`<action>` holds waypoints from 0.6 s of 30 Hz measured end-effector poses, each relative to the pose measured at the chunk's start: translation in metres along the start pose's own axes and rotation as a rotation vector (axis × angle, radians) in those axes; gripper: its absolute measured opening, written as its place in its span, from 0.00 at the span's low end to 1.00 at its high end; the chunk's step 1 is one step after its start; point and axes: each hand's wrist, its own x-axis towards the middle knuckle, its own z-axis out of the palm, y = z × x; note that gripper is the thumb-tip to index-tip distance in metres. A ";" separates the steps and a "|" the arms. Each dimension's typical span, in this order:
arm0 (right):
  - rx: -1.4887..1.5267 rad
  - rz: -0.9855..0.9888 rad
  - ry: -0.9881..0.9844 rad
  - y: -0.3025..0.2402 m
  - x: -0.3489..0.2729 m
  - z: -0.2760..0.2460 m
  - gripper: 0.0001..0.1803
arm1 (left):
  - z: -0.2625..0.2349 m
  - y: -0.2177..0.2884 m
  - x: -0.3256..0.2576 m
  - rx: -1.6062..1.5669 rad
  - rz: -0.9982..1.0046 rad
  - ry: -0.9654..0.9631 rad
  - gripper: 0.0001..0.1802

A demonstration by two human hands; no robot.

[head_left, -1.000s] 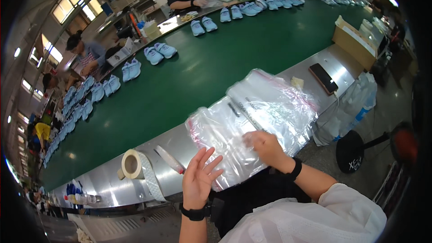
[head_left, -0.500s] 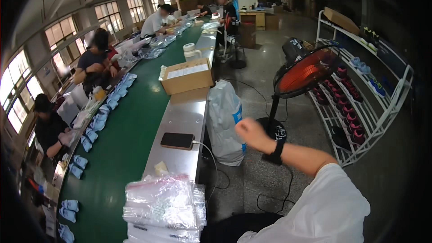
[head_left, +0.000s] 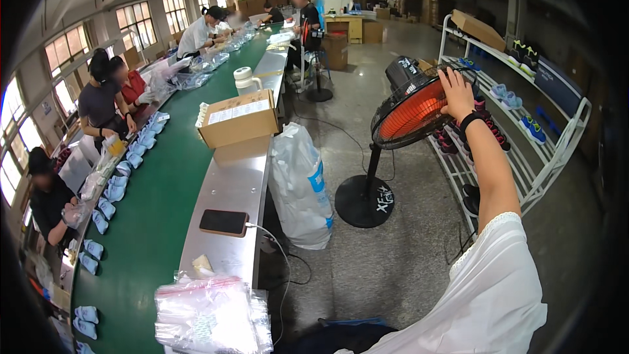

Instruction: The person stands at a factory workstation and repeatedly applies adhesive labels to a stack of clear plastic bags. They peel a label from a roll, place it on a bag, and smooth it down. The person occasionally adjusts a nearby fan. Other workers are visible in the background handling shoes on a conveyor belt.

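Observation:
My right hand (head_left: pixel 458 95), with a dark band on its wrist, reaches up to the rim of a black pedestal fan (head_left: pixel 419 108). Its fingers are spread and lie at the edge of the fan's guard; whether they press on it I cannot tell. The fan's blades look orange-red, and its round black base (head_left: pixel 364 201) rests on the floor. No part of my left hand shows. To the left, a phone (head_left: pixel 224 222) on a charging cable lies on the metal table edge (head_left: pixel 226 190), beyond a stack of clear plastic bags (head_left: pixel 208 314).
A green conveyor belt (head_left: pixel 151 223) carries pairs of light blue shoes (head_left: pixel 114 188); several people work along it. A cardboard box (head_left: pixel 239 118) and a white jug (head_left: pixel 246 81) stand on the table. Beside it sits a full white plastic bag (head_left: pixel 300 183). A white shoe rack (head_left: pixel 547 174) stands right.
My right hand has risen and moved right, from a closed, bent pose beside the fan stand to spread fingers at the fan's guard. My view has shifted a little.

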 end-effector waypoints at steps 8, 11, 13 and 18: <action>0.060 0.071 0.109 -0.020 0.007 0.019 0.61 | 0.035 0.017 -0.015 0.027 -0.032 0.073 0.24; 0.049 0.052 0.140 -0.026 0.010 0.018 0.59 | 0.031 0.014 -0.011 0.010 -0.049 0.091 0.24; 0.044 0.051 0.156 -0.027 0.013 0.017 0.59 | 0.031 0.014 -0.009 0.007 -0.080 0.142 0.23; 0.032 0.046 0.195 -0.034 0.025 0.015 0.57 | 0.034 0.017 -0.010 -0.012 -0.075 0.134 0.23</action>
